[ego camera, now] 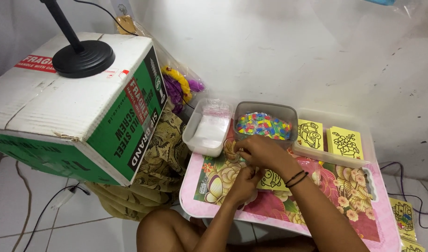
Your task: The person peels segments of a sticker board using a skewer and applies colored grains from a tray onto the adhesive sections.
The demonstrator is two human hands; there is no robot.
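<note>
Seated on the floor at a pink floral counter (349, 219), a person pinches a small yellow picture card (271, 179) between both hands, the left hand (244, 183) curled beneath, the right hand (260, 150) closed over it, apparently mid-packing; the next move likely calls for a steady fingertip grip. Two more cards (310, 134) stand in one tray (335, 156), beside one tub of coloured pieces (264, 125).

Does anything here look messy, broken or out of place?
Mostly tidy. The big cardboard box sits tilted, its lower edge torn and dented, with a black lamp base on top. Two yellow picture cards lie off the pink tray table, on the floor. Both hands work over a card.
</note>
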